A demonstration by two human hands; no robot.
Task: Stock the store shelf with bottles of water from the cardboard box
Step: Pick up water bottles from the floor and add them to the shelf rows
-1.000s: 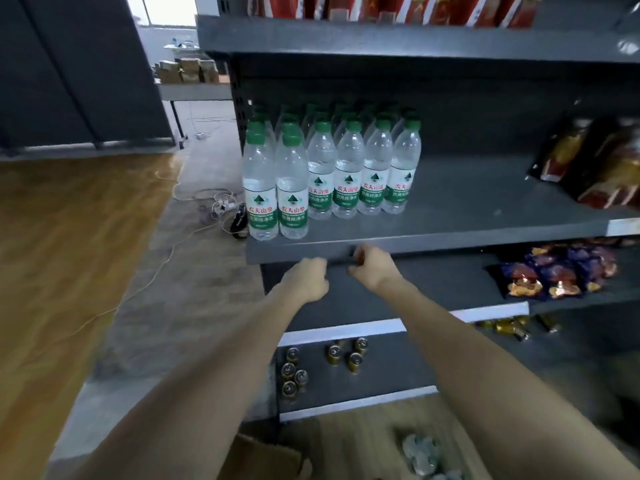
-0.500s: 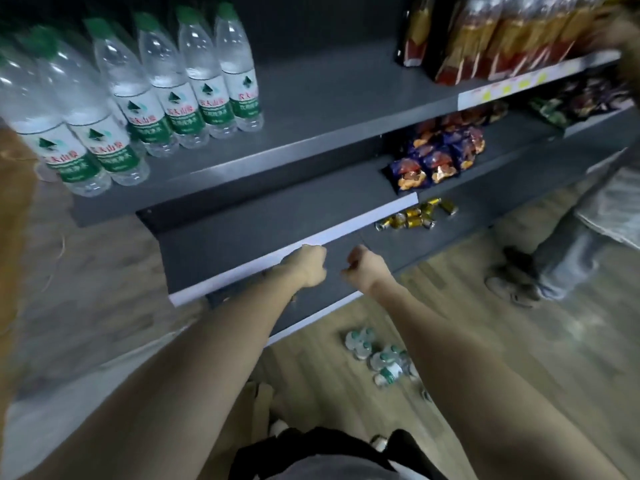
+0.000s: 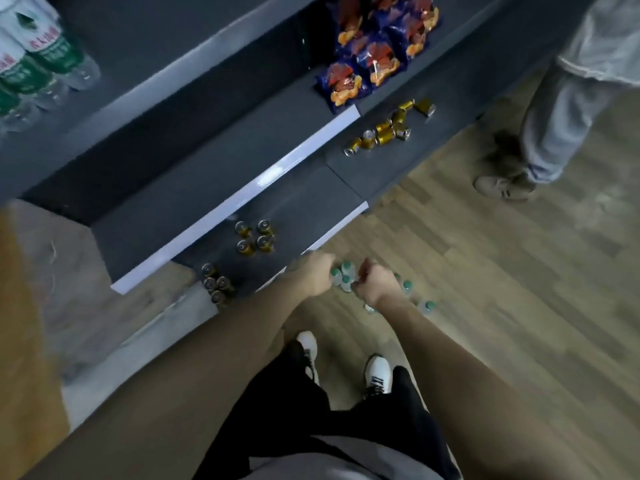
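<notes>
1. Shelf (image 3: 180,109) already carries a row of stocked water bottles (image 3: 31,64) at far left.
2. More green-capped bottles (image 3: 346,275) stand on the wooden floor (image 3: 485,289); no cardboard box in view.
3. Left hand (image 3: 313,277) and right hand (image 3: 375,284) hang above them, fingers curled; whether they grip anything, cannot tell.
</notes>
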